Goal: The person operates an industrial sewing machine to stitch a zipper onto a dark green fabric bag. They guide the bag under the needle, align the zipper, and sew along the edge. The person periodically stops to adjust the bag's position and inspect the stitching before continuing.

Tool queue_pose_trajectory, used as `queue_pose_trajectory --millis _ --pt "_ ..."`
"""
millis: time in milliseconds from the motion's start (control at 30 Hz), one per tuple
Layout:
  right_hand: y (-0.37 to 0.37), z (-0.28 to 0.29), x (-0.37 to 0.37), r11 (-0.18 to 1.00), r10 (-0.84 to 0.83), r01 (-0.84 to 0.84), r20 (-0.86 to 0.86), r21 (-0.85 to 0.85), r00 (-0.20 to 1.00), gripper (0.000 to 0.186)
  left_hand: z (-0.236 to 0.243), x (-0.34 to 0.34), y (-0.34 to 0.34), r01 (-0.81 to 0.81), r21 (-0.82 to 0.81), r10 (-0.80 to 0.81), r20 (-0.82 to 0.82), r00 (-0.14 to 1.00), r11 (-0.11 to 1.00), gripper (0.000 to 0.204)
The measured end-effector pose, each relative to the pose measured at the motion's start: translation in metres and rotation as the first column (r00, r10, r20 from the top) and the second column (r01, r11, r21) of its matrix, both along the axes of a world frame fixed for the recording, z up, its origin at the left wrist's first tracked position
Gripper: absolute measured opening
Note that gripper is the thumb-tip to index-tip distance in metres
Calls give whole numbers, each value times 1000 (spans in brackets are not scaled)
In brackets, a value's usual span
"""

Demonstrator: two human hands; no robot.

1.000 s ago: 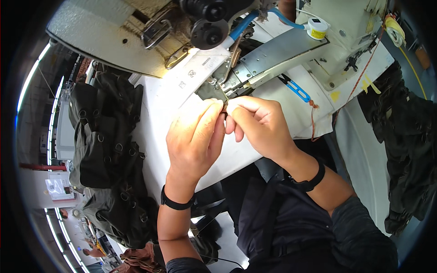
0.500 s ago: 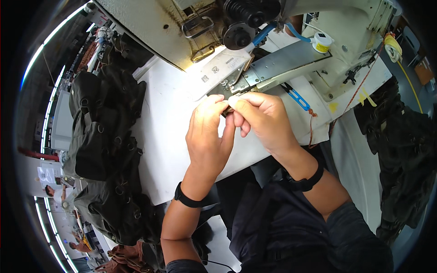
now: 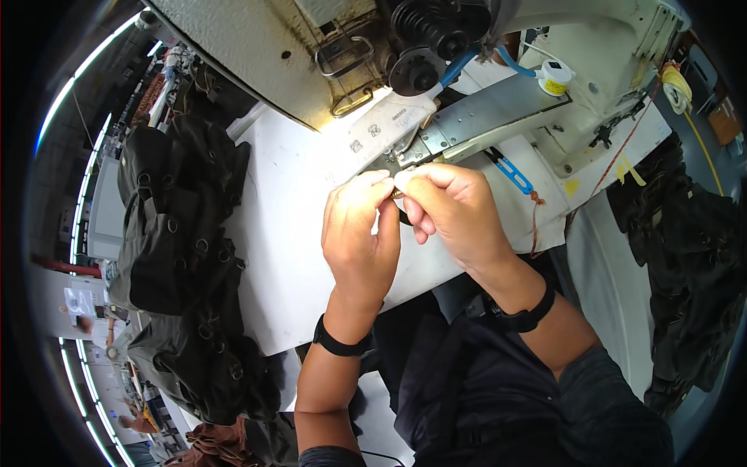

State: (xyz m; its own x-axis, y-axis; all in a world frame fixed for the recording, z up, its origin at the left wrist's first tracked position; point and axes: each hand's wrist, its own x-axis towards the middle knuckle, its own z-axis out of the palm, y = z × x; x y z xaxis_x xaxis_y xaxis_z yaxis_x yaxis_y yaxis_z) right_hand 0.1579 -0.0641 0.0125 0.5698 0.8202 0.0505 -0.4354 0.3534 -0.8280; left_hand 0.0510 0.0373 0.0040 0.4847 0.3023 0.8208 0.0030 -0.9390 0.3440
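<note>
My left hand (image 3: 359, 229) and my right hand (image 3: 455, 218) meet with pinched fingertips on a small dark and brass-coloured piece (image 3: 398, 194), mostly hidden by the fingers. They sit just in front of the needle and presser-foot area (image 3: 398, 152) of a cream sewing machine (image 3: 603, 66), whose long metal arm (image 3: 490, 109) lies beyond my right hand. A blue thread snipper (image 3: 510, 171) with a frayed orange cord lies on the white worktop (image 3: 292, 265), behind and right of that hand. My fingertips partly cover the metal parts under them.
Dark green bags with metal rings (image 3: 167, 241) are piled along the left, more dark fabric (image 3: 677, 280) at the right. Brown fabric (image 3: 222, 447) lies lower left. The machine head (image 3: 288, 47) overhangs at the top. A red cord (image 3: 618, 163) crosses the right side. Two people (image 3: 136, 423) work far left.
The view has shifted, so bags and machine sit differently in the picture. My hands stay pinched together near the needle area, with slight shifts of the fingers around the small piece.
</note>
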Motion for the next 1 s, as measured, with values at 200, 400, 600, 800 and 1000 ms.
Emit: queue_pose_trajectory --millis 200,400,600,800,1000 --pt "1 1 2 1000 -1 2 44 -28 999 25 0 2 3 3 88 -1 -14 1000 996 33" --pt "1 0 5 999 31 -29 39 -41 999 23 -1 7 1 -102 44 103 -39 994 994 33" --pt "2 3 6 998 14 -12 33 -63 999 24 4 1 11 -29 191 40 -56 998 981 33" --pt "3 3 4 997 14 -15 -14 -75 1000 23 11 -2 18 -15 282 45 -99 994 959 34" --pt "-5 -4 6 993 111 -114 -175 -9 978 26 21 -5 24 34 298 24 -191 981 954 34"
